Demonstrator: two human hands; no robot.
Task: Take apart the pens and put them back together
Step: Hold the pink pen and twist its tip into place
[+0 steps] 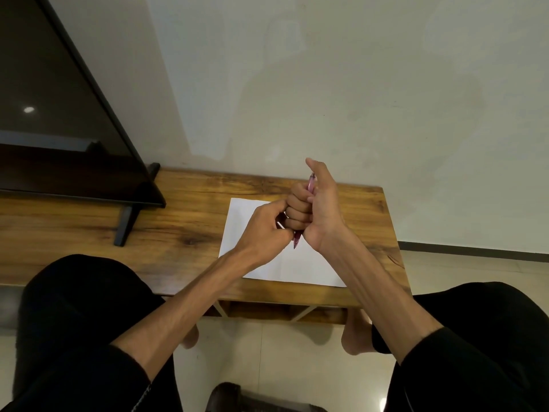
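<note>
A pink translucent pen stands nearly upright in my right hand, whose fingers are wrapped around its barrel with the thumb raised. The pen's tip end pokes out below the fist. My left hand is closed right beside the fist and pinches something small and pale near the pen's lower end; I cannot tell what it is. Both hands hover over a white sheet of paper on the wooden table. Most of the barrel is hidden by my fingers.
A black flat screen on a dark stand fills the table's left side. A pale wall rises behind the table. My knees in black trousers and bare feet on the tiled floor are near the table's front edge.
</note>
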